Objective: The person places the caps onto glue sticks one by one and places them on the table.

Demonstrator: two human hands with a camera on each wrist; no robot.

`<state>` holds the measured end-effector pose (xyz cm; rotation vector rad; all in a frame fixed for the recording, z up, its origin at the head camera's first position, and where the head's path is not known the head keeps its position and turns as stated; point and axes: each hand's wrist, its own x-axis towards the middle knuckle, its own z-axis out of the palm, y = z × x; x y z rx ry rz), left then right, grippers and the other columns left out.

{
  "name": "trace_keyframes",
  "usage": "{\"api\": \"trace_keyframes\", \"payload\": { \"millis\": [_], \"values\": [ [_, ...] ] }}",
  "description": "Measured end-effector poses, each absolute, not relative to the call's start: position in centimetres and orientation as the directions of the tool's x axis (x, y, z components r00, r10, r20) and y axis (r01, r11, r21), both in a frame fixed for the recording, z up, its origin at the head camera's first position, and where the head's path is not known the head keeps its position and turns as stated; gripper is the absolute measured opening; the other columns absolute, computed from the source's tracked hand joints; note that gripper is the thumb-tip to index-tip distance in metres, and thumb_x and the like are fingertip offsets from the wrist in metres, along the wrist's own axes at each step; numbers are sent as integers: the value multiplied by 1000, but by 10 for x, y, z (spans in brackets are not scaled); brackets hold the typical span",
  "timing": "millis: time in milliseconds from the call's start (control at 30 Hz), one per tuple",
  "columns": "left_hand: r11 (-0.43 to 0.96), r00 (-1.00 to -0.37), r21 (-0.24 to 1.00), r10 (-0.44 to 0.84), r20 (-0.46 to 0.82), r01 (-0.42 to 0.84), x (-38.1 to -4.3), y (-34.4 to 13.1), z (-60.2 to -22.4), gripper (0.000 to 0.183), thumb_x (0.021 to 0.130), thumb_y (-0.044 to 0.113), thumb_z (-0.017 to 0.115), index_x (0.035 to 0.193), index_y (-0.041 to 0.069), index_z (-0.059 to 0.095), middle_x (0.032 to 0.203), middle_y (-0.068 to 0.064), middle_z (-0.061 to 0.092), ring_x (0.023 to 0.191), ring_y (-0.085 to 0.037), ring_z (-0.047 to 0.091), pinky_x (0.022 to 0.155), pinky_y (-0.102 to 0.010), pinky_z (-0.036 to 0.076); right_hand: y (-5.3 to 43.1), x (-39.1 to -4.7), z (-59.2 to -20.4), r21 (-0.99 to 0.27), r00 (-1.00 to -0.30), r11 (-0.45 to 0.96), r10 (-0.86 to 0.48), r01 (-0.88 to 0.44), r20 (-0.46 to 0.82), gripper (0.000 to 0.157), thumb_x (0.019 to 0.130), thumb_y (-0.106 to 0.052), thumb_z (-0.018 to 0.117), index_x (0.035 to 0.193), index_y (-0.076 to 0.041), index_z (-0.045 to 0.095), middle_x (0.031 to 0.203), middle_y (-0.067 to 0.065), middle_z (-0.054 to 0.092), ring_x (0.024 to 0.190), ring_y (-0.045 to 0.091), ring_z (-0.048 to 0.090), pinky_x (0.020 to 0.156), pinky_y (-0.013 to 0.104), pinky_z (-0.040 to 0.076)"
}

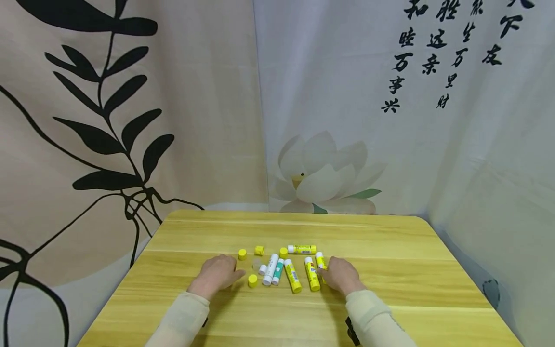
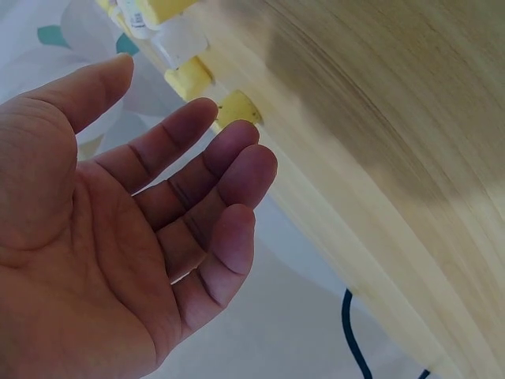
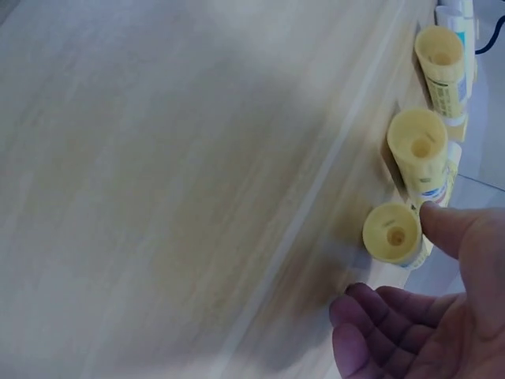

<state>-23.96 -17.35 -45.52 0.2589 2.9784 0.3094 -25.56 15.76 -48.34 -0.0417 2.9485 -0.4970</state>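
Observation:
My right hand rests at the right end of a group of glue sticks, fingers loosely bent. Its thumb is against or just beside the rightmost yellow glue stick; whether they touch I cannot tell. Left of that lie two more yellow glue sticks, one nearer and one further left. A white glue stick and a teal-labelled one lie side by side in the middle. My left hand hovers at the group's left, fingers relaxed, holding nothing, near a yellow cap.
Another yellow glue stick lies crosswise at the back. Further yellow caps, a small white cap and a translucent piece are scattered at the left. The wooden table backs onto a printed curtain.

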Motion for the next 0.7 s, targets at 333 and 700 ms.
{"api": "trace_keyframes", "payload": {
  "millis": [333, 700],
  "values": [
    [969, -976, 201, 175, -132, 146, -239, -173, -455, 33, 96, 39, 63, 85, 9, 63, 72, -2, 52, 64, -18, 49, 59, -34, 43, 157, -256, -489, -323, -992, 946, -69, -32, -102, 34, 94, -33, 67, 76, -6, 55, 67, 6, 51, 61, 20, 49, 56, 33, 42],
    [972, -975, 184, 172, -141, 145, -240, -172, -455, 32, 97, 39, 63, 88, 8, 65, 76, -3, 55, 68, -18, 49, 64, -36, 46, 160, -254, -490, -277, -991, 956, -120, -99, -60, 27, 93, -24, 68, 85, 0, 58, 71, 7, 52, 64, 20, 49, 61, 37, 48]
  ]
}}
